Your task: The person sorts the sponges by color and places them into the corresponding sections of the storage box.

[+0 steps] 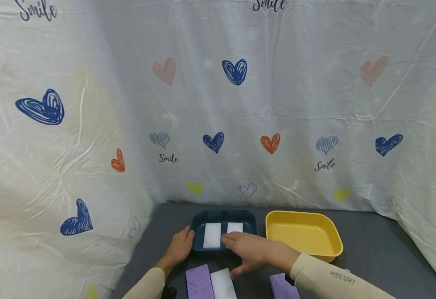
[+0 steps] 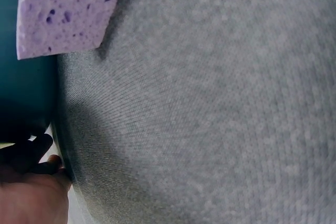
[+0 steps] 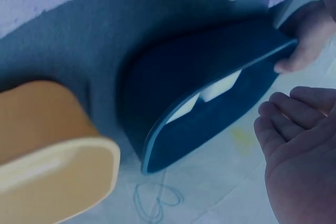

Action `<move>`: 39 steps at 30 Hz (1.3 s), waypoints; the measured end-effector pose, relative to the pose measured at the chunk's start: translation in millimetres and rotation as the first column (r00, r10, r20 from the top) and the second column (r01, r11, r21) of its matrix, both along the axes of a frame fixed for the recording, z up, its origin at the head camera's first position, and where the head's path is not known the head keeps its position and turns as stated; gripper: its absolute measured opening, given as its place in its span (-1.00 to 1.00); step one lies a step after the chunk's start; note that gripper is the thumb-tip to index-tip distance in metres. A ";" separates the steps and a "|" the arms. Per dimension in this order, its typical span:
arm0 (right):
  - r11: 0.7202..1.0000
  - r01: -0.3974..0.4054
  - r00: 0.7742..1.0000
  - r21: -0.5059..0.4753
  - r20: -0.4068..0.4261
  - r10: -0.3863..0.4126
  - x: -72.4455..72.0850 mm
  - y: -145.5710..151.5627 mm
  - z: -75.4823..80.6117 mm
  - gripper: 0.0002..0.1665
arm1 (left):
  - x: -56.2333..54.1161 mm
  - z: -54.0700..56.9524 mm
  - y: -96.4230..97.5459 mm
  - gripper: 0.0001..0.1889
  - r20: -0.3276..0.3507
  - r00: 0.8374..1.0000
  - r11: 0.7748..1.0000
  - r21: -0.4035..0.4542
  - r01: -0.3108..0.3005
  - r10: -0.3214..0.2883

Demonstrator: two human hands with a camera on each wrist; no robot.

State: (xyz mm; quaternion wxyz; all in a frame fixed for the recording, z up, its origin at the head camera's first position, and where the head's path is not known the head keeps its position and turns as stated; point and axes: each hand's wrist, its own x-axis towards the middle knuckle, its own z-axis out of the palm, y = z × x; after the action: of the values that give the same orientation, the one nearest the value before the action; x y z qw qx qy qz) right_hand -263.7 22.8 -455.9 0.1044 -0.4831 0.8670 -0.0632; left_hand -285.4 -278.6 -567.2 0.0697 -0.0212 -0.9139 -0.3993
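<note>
A dark blue container (image 1: 223,216) is standing near the far edge of the grey table (image 1: 356,241), with two white blocks lying inside it. The left block (image 1: 212,236) is showing almost whole; the right block (image 1: 235,227) is being covered at its lower part by the right hand (image 1: 249,249). That hand is hovering at the container's near side, its fingers extending close together and the thumb standing apart; the right wrist view is showing the palm holding nothing. The left hand (image 1: 179,247) is gripping the container's left end, a digit lapping over the rim; its other fingers are partly hiding, dark in the left wrist view. Just beside, to the right, a yellow container (image 1: 303,232) is sitting. Nearer the person, a purple sponge (image 1: 200,283) and a loose white block (image 1: 223,284) are lying side by side, both running out of the head view. Another purple sponge (image 1: 283,286) is lying partly under the right sleeve (image 1: 337,278). Behind, a heart-printed curtain (image 1: 300,91) is hanging, its top lettering being cut off.
</note>
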 end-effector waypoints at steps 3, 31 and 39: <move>0.999 -0.037 0.999 -0.011 -0.012 0.037 5.1 -1.7 -3.4 0.17 | 0.3 -0.4 0.1 -0.64 0.013 1.000 1.000 0.014 -0.002 0.002; 0.988 -0.153 0.982 0.002 0.116 0.152 16.4 -18.6 -51.0 0.06 | -0.9 3.5 -0.9 -0.63 0.017 1.000 1.000 0.010 0.003 -0.003; 0.990 -0.137 0.985 0.020 0.108 0.134 19.0 -18.5 -62.7 0.11 | 0.9 0.7 0.1 -0.61 0.032 0.999 1.000 0.021 0.002 -0.003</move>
State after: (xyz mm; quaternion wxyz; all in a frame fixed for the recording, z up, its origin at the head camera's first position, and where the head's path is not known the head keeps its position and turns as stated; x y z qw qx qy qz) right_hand -244.8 4.3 -518.6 0.1611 -0.5355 0.8261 -0.0697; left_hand -284.4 -278.5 -566.5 0.0550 -0.0153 -0.9107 -0.4090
